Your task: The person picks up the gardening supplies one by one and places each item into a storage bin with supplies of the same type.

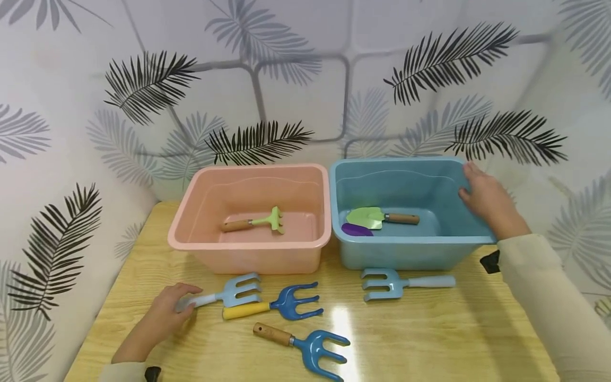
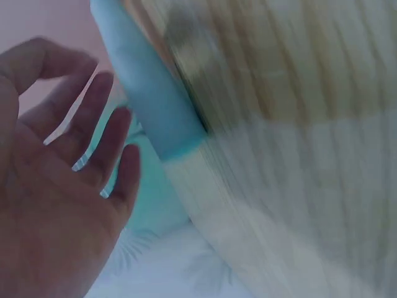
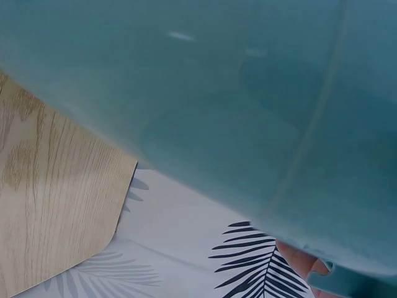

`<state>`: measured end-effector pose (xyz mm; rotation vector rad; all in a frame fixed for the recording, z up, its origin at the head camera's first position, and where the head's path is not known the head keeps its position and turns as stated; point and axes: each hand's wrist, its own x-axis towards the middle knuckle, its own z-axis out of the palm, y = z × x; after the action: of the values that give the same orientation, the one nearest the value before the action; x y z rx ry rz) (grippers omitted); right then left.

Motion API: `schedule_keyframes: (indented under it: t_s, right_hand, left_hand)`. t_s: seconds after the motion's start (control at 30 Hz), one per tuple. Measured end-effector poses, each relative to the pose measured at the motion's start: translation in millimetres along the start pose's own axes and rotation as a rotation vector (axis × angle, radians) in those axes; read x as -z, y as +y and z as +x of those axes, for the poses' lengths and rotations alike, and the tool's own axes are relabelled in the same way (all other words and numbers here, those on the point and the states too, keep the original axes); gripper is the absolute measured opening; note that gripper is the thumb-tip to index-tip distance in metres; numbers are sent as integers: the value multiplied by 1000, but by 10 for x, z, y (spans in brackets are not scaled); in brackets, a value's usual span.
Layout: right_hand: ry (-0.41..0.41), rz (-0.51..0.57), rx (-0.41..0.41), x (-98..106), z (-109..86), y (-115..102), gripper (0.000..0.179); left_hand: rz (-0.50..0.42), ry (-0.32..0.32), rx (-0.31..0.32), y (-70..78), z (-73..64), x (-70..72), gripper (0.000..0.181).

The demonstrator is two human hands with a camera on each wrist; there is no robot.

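Note:
Near the table's left side, my left hand (image 1: 164, 313) is at the handle end of a light blue hand fork (image 1: 234, 293). In the left wrist view its loosely bent fingers lie beside the pale blue handle (image 2: 149, 87), not wrapped round it. My right hand (image 1: 491, 199) grips the right rim of a blue plastic tub (image 1: 406, 254), thumb on the inner side; its fingertips (image 3: 298, 257) show at the rim in the right wrist view. Inside that tub lie a green trowel (image 1: 367, 216) with a wooden handle and a purple piece (image 1: 356, 229), partly hidden by the front wall.
A pink tub (image 1: 258, 260) stands left of the blue one, with a small green rake (image 1: 272, 220) inside. In front lie a yellow-handled blue fork (image 1: 291, 303), a wooden-handled blue fork (image 1: 315, 350) and another light blue fork (image 1: 389, 284). Leaf-patterned covering (image 1: 305, 79) rises behind the table.

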<state>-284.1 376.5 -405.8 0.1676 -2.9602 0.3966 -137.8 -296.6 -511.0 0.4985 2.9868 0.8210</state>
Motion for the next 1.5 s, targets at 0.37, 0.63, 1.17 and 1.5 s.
schedule_keyframes:
  t_s: [0.37, 0.63, 1.17, 1.5]
  right_hand:
    - [20, -23, 23, -35, 15, -41, 60]
    - [10, -23, 11, -37, 34, -62, 59]
    - [16, -30, 24, -40, 47, -33, 58]
    - [23, -24, -1, 14, 1, -19, 58]
  left_hand:
    - [119, -102, -41, 178, 167, -311, 24]
    - [132, -88, -58, 244, 248, -425, 17]
    - [141, -6, -53, 324, 102, -166, 15]
    - [79, 44, -159, 613, 47, 122, 16]
